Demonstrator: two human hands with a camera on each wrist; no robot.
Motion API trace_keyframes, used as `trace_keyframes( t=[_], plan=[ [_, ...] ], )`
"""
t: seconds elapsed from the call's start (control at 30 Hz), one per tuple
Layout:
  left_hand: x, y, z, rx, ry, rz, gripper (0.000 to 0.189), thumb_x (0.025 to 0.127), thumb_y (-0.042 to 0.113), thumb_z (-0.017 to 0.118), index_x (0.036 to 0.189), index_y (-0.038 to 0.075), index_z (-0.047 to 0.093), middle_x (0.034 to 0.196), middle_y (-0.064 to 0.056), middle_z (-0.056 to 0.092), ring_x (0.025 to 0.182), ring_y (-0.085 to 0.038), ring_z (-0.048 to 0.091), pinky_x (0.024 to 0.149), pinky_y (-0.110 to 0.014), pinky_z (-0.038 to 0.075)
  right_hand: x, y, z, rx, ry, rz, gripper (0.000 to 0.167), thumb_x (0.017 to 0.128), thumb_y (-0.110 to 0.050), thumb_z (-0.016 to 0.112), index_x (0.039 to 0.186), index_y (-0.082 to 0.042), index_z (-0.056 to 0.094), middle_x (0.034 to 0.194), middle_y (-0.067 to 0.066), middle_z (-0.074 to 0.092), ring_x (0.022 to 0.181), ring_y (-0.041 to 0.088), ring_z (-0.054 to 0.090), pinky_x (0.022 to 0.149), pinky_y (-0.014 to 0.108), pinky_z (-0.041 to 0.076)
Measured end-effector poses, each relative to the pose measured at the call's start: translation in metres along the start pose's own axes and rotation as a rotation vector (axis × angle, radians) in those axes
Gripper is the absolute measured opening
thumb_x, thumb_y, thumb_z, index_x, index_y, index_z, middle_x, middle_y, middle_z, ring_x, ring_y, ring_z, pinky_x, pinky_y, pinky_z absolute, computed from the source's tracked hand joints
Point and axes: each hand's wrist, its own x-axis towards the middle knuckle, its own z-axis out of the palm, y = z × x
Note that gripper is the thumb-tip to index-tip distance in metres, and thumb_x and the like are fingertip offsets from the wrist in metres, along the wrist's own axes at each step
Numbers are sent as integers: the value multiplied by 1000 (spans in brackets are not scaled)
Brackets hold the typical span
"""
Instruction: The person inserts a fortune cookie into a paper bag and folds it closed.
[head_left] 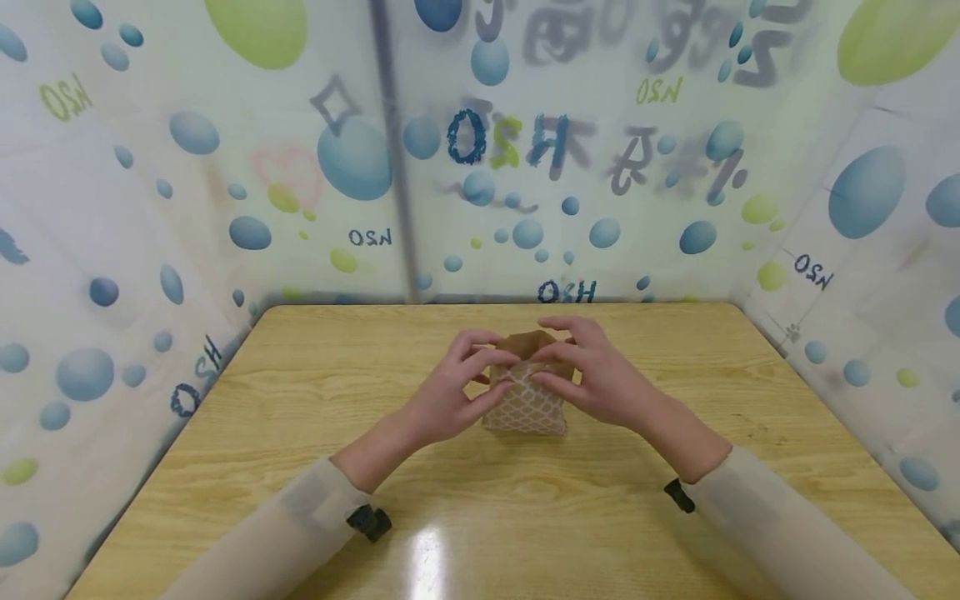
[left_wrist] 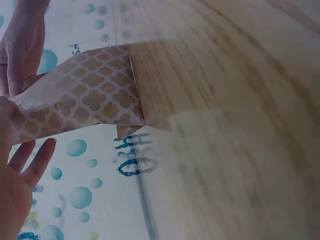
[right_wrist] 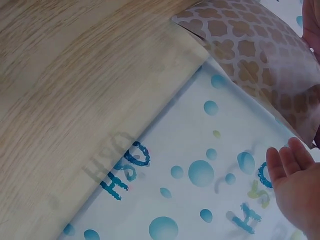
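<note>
A small brown paper bag (head_left: 527, 410) with a white lattice pattern stands upright on the wooden table, its brown inside showing at the top. At the left of its mouth, my left hand (head_left: 444, 398) pinches the front edge between thumb and fingers. My right hand (head_left: 609, 385) pinches the same edge from the right, with some fingers raised behind the bag. In the left wrist view the bag (left_wrist: 95, 90) is seen from the side, its base on the table. The right wrist view shows the patterned side of the bag (right_wrist: 245, 47) and spread fingers below it.
The wooden table (head_left: 300, 392) runs back to a white curtain wall (head_left: 637, 250) printed with blue and green bubbles. Similar walls stand at the left and right. Black straps (head_left: 369, 522) sit at both sleeve cuffs.
</note>
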Motion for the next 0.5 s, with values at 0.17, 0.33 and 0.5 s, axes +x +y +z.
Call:
trace_keyframes(
  t=[0.17,0.33,0.5],
  plan=[
    [-1,1,0,-25,-21,15,29,101,-2,75,129,5,73,141,-21,50,119,-36,73,85,-22,64,-1,-3,2,-26,-43,-3,13,103,-21,78,114,-14,83,159,18,56,145,41,46,112,64,50],
    [-2,1,1,1,-8,51,25,99,-3,76,123,4,74,141,-22,50,115,-35,73,81,-20,64,-2,-4,3,-14,-46,-4,21,104,-21,77,123,-15,81,160,17,54,146,40,45,109,63,53],
    [-2,1,4,7,28,53,33,99,-2,77,130,3,69,137,-20,56,107,-26,69,80,-24,64,-8,0,5,194,1,148,64,102,-16,80,158,-8,51,154,19,58,132,36,62,102,55,59]
  ],
)
